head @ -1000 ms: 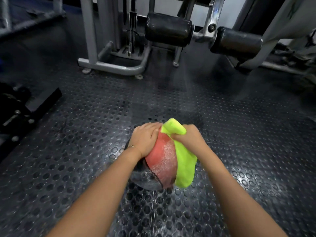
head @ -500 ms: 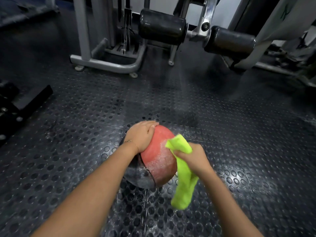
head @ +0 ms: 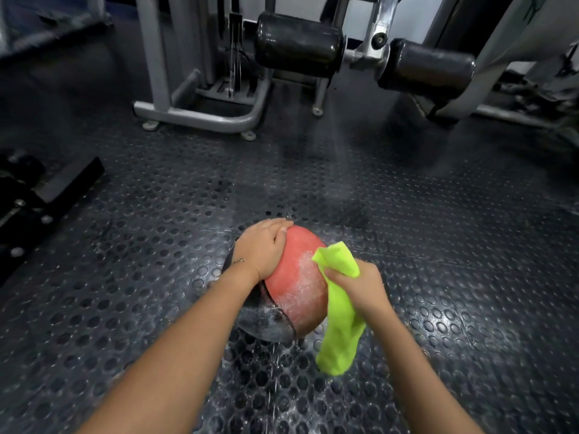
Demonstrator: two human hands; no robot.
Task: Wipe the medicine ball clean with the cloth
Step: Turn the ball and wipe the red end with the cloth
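Note:
A red and black medicine ball sits on the studded rubber floor, wet and speckled with white droplets. My left hand lies flat over its upper left side, fingers straight across the top. My right hand grips a neon yellow-green cloth against the ball's right side. One end of the cloth sticks up above my fist and the longer end hangs down toward the floor. The ball's right flank is hidden behind cloth and hand.
The wet black studded floor spreads all around. A grey machine frame stands beyond the ball, with black padded rollers up high. A dark equipment base lies at the left edge.
My right hand has pulled the cloth from the top of the ball down along its right side. My left hand has stayed on the ball's upper left.

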